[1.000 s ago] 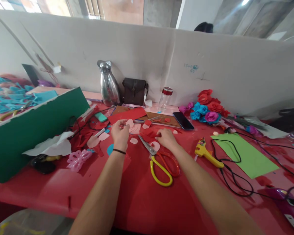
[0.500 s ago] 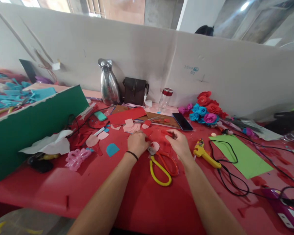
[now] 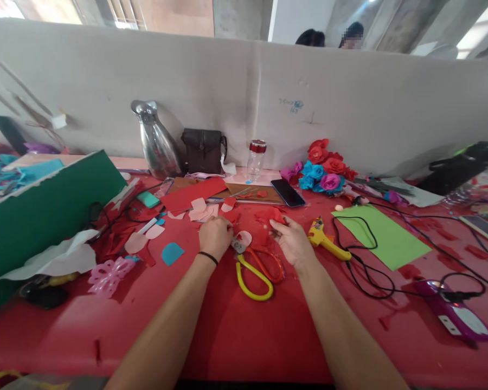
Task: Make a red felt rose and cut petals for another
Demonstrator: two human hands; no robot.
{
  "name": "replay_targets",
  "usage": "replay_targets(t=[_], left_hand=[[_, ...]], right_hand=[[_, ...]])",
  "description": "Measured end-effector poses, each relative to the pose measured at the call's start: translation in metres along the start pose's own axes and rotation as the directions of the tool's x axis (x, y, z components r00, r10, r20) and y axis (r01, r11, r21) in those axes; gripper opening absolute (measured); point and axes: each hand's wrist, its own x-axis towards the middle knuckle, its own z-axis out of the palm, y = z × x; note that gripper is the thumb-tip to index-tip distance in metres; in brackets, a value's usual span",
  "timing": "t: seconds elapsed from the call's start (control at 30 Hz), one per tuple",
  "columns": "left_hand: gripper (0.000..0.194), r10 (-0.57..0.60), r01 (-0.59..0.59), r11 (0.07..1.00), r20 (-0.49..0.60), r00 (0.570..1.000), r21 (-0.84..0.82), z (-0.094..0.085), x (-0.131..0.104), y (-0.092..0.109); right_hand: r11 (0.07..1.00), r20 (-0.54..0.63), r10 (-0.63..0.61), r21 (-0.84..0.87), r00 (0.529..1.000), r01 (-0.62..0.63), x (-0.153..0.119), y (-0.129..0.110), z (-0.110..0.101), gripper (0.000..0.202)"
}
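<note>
You have two hands over one red surface [image 3: 244, 336]. Your right hand [image 3: 293, 242] grips one thin red piece [image 3: 275, 215] between thumb and fingers, raised above the red scraps at the middle. Your left hand [image 3: 214, 238] is curled, palm down, at the blade end of one pair of scissors [image 3: 254, 279]; you cannot tell whether its fingers pinch anything. The red piece looks soft, bright and slightly see-through, with a curved, uneven edge. The scissors lie between your forearms, with one yellow handle loop and one orange-red loop, and one pale pink disc [image 3: 244, 237] rests by their pivot. Left of your left hand lies one blue piece [image 3: 172, 253], flat, with a rounded edge; near it is one pink openwork ornament [image 3: 110, 276]. Right of your right hand are one yellow glue gun [image 3: 327, 242] and one light green sheet [image 3: 384, 238]. Along the back stand one silver jug [image 3: 158, 143], one dark bag [image 3: 204, 151] and one red-lidded jar [image 3: 256, 160], with one phone [image 3: 288, 193] lying near one bunch of red, blue and magenta flowers [image 3: 327, 168].
</note>
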Motion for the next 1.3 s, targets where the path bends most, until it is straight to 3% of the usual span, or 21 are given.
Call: replay_targets(t=[0.1, 0.17, 0.23, 0.3, 0.33, 0.4, 0.5, 0.63, 0.73, 0.9, 1.0, 1.13, 1.3], left_hand=[[0.018, -0.027, 0.016, 0.987, -0.061, 0.998, -0.162, -0.001, 0.002, 0.002], [0.012, -0.090, 0.054, 0.895, -0.060, 0.994, -0.443, -0.003, 0.002, 0.004], [0.008, -0.131, 0.129, 0.649, 0.057, 0.990, -0.750, -0.007, 0.000, 0.008], [0.011, -0.093, 0.235, 0.377, 0.216, 0.972, -0.896, -0.011, -0.004, 0.012], [0.013, -0.056, 0.282, 0.289, 0.278, 0.959, -0.915, -0.012, -0.006, 0.014], [0.014, 0.014, 0.339, 0.210, 0.349, 0.937, -0.917, -0.013, -0.009, 0.018], [0.014, 0.073, 0.349, 0.158, 0.364, 0.929, -0.924, -0.014, -0.012, 0.020], [0.028, 0.057, 0.380, 0.059, 0.383, 0.922, -0.923, -0.016, -0.014, 0.021], [0.028, 0.089, 0.420, -0.012, 0.417, 0.905, -0.908, -0.017, -0.016, 0.024], [0.023, -0.034, 0.448, -0.081, 0.452, 0.891, -0.890, -0.011, -0.020, 0.031], [0.018, -0.068, 0.444, -0.089, 0.450, 0.890, -0.892, -0.008, -0.019, 0.032], [0.015, -0.079, 0.417, -0.072, 0.422, 0.903, -0.906, -0.010, -0.018, 0.031], [0.013, -0.090, 0.386, -0.003, 0.384, 0.919, -0.923, -0.011, -0.018, 0.031]], right_hand=[[0.999, -0.043, -0.036, 0.023, 0.998, 0.037, 0.000, -0.006, -0.003, 0.028], [0.998, -0.054, -0.053, 0.018, 0.997, 0.054, -0.001, -0.009, -0.004, 0.028], [0.998, -0.042, -0.054, 0.011, 0.998, 0.055, -0.003, -0.009, -0.002, 0.026], [0.999, 0.008, -0.041, 0.013, 0.999, 0.041, -0.007, -0.007, 0.002, 0.024], [0.999, 0.054, -0.026, 0.020, 0.998, 0.025, -0.009, -0.006, 0.005, 0.023], [0.999, 0.175, 0.018, 0.028, 0.984, -0.024, -0.015, -0.002, 0.011, 0.023], [0.998, 0.258, 0.062, 0.004, 0.964, -0.065, -0.021, 0.004, 0.018, 0.025], [0.999, 0.151, -0.027, -0.040, 0.988, 0.034, -0.020, 0.010, 0.019, 0.021], [0.994, 0.083, -0.102, -0.022, 0.991, 0.104, -0.017, 0.012, 0.017, 0.020], [0.995, 0.084, -0.089, -0.027, 0.993, 0.091, -0.016, 0.017, 0.017, 0.021], [0.998, 0.099, -0.062, -0.011, 0.993, 0.064, -0.015, 0.019, 0.017, 0.022], [0.992, 0.058, -0.122, -0.015, 0.991, 0.123, -0.013, 0.017, 0.013, 0.022], [0.942, 0.118, -0.232, -0.221, 0.965, 0.254, -0.015, 0.012, 0.011, 0.022]])
